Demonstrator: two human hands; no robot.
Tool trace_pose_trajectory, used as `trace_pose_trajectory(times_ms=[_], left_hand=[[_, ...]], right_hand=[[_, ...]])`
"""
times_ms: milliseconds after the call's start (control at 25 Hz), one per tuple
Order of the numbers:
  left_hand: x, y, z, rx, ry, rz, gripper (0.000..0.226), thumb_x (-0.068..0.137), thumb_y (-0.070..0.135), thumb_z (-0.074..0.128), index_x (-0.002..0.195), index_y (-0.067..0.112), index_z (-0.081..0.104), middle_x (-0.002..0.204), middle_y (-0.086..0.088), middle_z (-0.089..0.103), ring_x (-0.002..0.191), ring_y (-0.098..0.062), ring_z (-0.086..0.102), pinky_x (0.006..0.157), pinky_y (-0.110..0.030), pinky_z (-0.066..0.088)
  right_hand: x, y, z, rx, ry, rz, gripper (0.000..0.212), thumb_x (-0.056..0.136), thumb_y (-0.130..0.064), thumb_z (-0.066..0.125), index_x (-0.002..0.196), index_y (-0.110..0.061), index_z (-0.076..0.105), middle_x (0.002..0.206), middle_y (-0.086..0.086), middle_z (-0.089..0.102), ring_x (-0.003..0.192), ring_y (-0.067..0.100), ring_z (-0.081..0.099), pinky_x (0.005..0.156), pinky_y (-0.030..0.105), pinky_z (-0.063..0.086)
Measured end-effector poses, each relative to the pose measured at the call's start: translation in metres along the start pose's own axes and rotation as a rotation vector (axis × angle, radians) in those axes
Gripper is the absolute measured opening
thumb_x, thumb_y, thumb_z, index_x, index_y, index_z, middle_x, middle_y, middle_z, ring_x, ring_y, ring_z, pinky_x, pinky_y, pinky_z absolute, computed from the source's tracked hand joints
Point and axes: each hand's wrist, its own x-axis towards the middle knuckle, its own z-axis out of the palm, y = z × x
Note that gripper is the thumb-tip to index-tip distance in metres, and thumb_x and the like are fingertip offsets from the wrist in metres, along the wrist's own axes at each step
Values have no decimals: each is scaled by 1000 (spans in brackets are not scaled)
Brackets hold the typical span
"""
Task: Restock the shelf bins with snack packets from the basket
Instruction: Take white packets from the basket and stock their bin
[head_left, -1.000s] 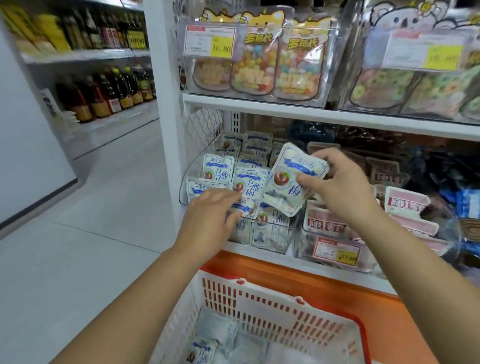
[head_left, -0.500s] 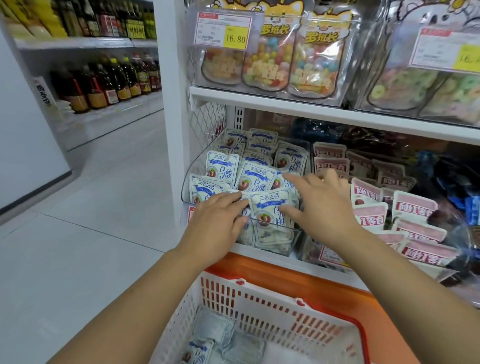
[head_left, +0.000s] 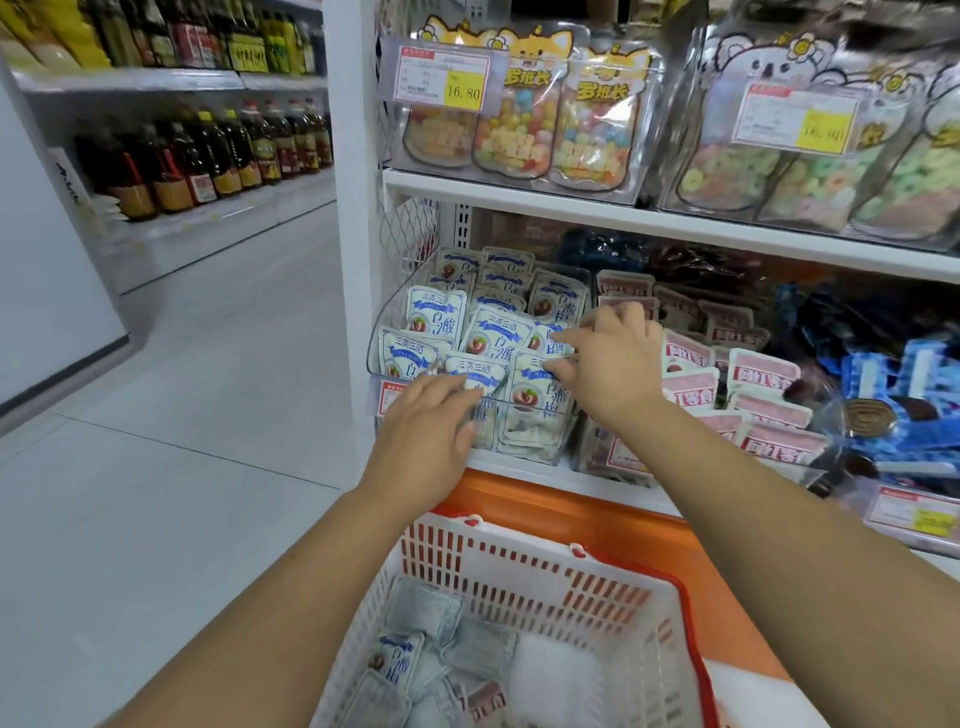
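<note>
Nearest me, the basket (head_left: 519, 571) holds a few packets (head_left: 397, 662) along its left side. Above it, my left hand (head_left: 431, 415) lies flat with straight fingers on the packets at the bin's (head_left: 524, 409) front edge. My right hand (head_left: 615, 364) touches packets at the bin's right edge; I cannot tell whether it is pinching or only pressing. Candy bags (head_left: 519, 130) stand on the shelf (head_left: 571, 200) above.
</note>
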Motion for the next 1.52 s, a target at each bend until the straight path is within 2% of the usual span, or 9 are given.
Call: trace_pose_trajectory(times_ms=[120, 200, 400, 560, 760, 920, 1240, 1360, 1520], left_hand=[[-19, 2, 11, -74, 131, 7, 32, 95, 15, 52, 123, 22, 64, 125, 6, 60, 119, -13, 48, 102, -30, 38], [-36, -1, 34, -119, 16, -30, 30, 95, 14, 50, 120, 23, 65, 121, 8, 61, 114, -12, 51, 95, -25, 41], [-121, -44, 128, -216, -607, -400, 30, 96, 12, 48, 121, 13, 64, 125, -7, 62, 106, -20, 61, 86, -23, 45], [-181, -74, 178, -294, -790, -763, 40, 94, 14, 56, 134, 14, 55, 136, -5, 55, 122, -21, 55, 99, -25, 42], [-199, -96, 220, -284, -1023, -858, 46, 90, 13, 63, 134, 11, 53, 135, -10, 56, 123, -24, 53, 104, -30, 41], [-201, -97, 233, -291, -1010, -917, 48, 86, 9, 66, 132, 14, 57, 128, -6, 61, 114, -20, 58, 97, -27, 47], [-206, -95, 222, -388, -1044, -847, 90, 65, 16, 86, 144, 24, 43, 135, 3, 51, 123, -19, 51, 105, -36, 45], [-199, -80, 211, -579, -798, -739, 54, 78, 21, 79, 121, 42, 55, 118, 10, 62, 113, -16, 60, 96, -33, 49], [-168, -64, 185, -958, -639, -1024, 18, 95, 26, 61, 112, 27, 69, 110, 2, 72, 104, -17, 68, 94, -33, 52]], right_hand=[[-66, -13, 13, 451, 419, 69, 26, 93, -24, 58, 118, -21, 64, 106, -4, 60, 100, 18, 45, 86, 30, 32], [-129, -29, 50, 652, 375, 166, 22, 93, -12, 52, 111, -16, 63, 101, -7, 58, 93, 14, 47, 85, 26, 36], [-260, -29, 186, 711, -876, 566, 31, 101, -15, 41, 129, -20, 53, 133, 5, 51, 99, 16, 58, 81, 22, 46], [-292, -28, 237, 704, -1204, 505, 37, 102, -15, 38, 137, -15, 51, 140, 5, 51, 109, 18, 58, 93, 24, 46], [-284, -58, 268, 773, -1254, 467, 28, 101, -19, 42, 101, -16, 71, 104, 5, 66, 71, 12, 53, 72, 28, 47], [-290, -97, 281, 755, -1279, 469, 39, 87, -19, 63, 57, -19, 40, 58, -1, 38, 51, 9, 37, 54, 30, 33], [-272, -101, 278, 1236, -1342, 1191, 2, 88, -1, 66, 88, 1, 65, 75, 16, 66, 65, 26, 64, 59, 32, 54], [-243, -87, 250, 1630, -1300, 1287, 15, 90, 5, 59, 104, 7, 63, 91, 22, 69, 75, 30, 69, 67, 40, 59], [-208, -60, 221, 1623, -882, 1268, 15, 97, -15, 56, 100, -3, 64, 78, 11, 66, 71, 23, 65, 76, 37, 56]])
